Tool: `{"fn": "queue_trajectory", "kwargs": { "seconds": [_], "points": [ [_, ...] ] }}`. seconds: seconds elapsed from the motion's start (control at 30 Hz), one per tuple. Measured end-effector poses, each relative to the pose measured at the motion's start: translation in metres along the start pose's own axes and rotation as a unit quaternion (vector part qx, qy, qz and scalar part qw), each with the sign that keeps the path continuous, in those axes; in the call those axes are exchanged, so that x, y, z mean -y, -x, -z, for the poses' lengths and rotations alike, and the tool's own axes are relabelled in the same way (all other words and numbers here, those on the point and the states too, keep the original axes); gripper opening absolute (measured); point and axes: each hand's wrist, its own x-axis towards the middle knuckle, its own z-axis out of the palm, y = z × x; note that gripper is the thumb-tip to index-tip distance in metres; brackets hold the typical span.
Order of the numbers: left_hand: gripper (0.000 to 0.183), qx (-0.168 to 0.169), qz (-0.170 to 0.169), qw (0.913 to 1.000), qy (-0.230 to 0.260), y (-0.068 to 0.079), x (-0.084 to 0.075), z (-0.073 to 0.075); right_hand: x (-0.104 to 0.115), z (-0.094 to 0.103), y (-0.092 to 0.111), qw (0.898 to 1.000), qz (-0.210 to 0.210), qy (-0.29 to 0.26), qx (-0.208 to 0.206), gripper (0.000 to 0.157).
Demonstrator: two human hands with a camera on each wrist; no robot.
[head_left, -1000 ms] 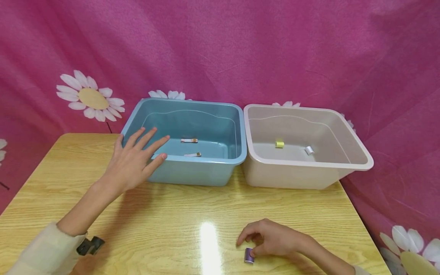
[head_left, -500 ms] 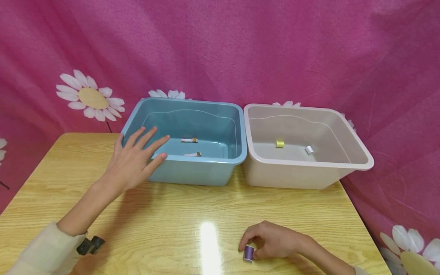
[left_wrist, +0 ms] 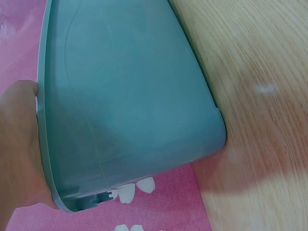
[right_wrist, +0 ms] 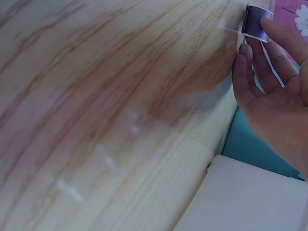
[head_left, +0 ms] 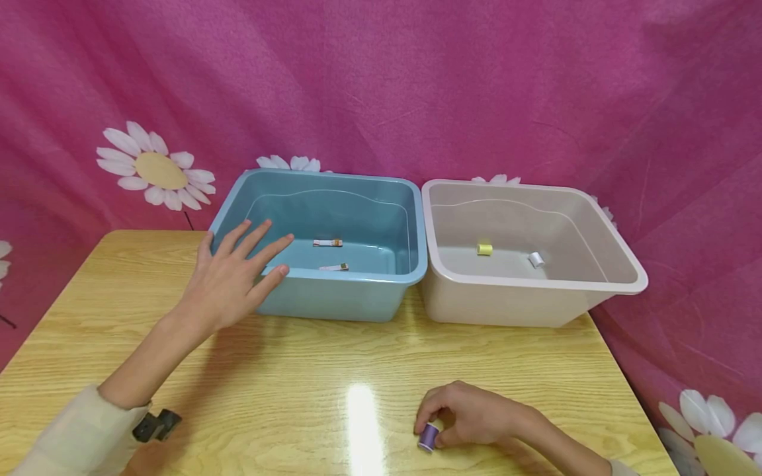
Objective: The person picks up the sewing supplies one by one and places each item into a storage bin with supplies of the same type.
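Note:
In the head view my right hand [head_left: 470,413] pinches a small purple thread spool [head_left: 429,437] between thumb and fingers, low over the front of the table. The spool is tilted. The right wrist view shows the thumb on one side of the spool [right_wrist: 255,23], fingers behind it. My left hand [head_left: 223,284] lies with spread, straight fingers over the front left rim of the blue bin [head_left: 333,297]. In the left wrist view that hand [left_wrist: 21,144] is beside the rim, its fingertips hidden.
Two small white strips with brownish ends, one strip [head_left: 328,243] farther back, lie in the blue bin. The beige bin [head_left: 494,307] beside it holds a yellow spool [head_left: 484,249] and a white spool [head_left: 536,260]. A pink flowered cloth [head_left: 381,86] hangs behind the wooden table [head_left: 286,377].
My right hand's fingers have closed round the purple spool, which has shifted slightly and tilted. My left hand and both bins have stayed in place.

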Motion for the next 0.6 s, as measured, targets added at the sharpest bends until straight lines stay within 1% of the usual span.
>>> {"fn": "queue_trajectory", "kwargs": {
  "seconds": [0.17,0.4,0.5,0.6],
  "points": [
    [0.055,-0.002,-0.002,1.0,0.002,0.0001,-0.0001,0.0,0.0009,0.0002,-0.0012,1.0,0.01,0.016,0.0,0.029],
    [0.055,-0.001,-0.002,1.0,0.005,0.001,0.0004,0.0001,0.0048,0.0005,-0.0023,0.998,0.016,0.058,-0.005,0.022],
    [0.055,0.0,-0.001,1.0,0.004,0.0009,0.0003,0.0,0.0065,0.0007,-0.0022,0.998,0.017,0.067,-0.012,0.022],
    [0.055,0.0,-0.001,1.0,0.004,0.0002,0.0002,-0.0001,0.0073,0.0013,-0.002,0.997,0.026,0.065,-0.021,0.021]
  ]
}}
